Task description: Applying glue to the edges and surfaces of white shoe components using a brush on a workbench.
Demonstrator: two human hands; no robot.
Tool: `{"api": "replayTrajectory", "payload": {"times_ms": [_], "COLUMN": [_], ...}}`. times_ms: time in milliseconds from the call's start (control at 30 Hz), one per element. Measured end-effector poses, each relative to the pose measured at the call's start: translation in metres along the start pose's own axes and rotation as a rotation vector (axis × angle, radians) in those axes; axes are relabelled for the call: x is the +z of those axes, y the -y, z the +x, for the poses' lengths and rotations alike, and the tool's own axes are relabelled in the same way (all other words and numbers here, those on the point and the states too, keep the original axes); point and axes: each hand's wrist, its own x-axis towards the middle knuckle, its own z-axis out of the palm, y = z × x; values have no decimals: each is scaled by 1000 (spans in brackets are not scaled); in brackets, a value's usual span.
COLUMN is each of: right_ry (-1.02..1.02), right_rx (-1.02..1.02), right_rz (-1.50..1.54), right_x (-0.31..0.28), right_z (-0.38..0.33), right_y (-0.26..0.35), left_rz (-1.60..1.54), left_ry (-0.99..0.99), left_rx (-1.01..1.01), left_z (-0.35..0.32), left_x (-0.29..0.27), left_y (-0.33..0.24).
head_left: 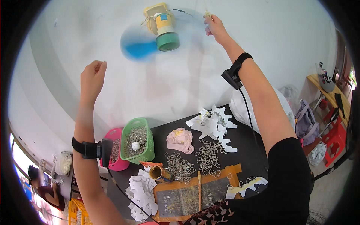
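Both my arms are raised high toward a white wall or ceiling. My right hand (215,25) pinches a thin pull cord (207,14) beside a small fan (162,28) with a yellow and green motor body and blurred blue blades. My left hand (93,76) is closed in a loose fist, holding nothing I can see, lower and to the left of the fan. Each wrist wears a black strap with a small black device and a cable.
Below lies a black table (247,150) with white paper cut-outs (212,123), piles of rubber bands (207,156), a pink cloth lump (180,140), a green basket (140,140), a pink basket (114,150) and a dark board (191,195). A person sits at the lower left (43,189). Bags and red stools stand at right.
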Motion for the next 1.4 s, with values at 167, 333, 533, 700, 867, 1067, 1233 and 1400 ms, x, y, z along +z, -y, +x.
{"api": "replayTrajectory", "payload": {"times_ms": [167, 333, 533, 700, 867, 1067, 1233, 1400], "right_ry": [38, 75, 115, -219, -74, 477, 822, 656], "right_rx": [-39, -68, -135, -380, -245, 138, 170, 133], "right_rz": [-193, -350, -339, -778, -445, -433, -508, -565], "right_x": [-8, -13, -23, -41, -29, 52, 80, 112], "right_z": [9, 12, 15, 26, 3, -36, -44, -64], "right_y": [6, 9, 8, 19, 103, 149, 127, 120], "left_rz": [-35, 76, 2, -87, -124, -402, -696, -884], "left_ry": [-5, 59, 53, 64, 102, 210, 425, 535], "left_rx": [65, 17, 22, 68, 88, 33, 18, -16], "left_z": [13, 32, 47, 51, 58, 54, 37, 44], "left_x": [15, 14, 15, 22, 16, 26, 60, 85], "left_y": [-2, -4, 7, 3, 3, -19, -38, -25]}}
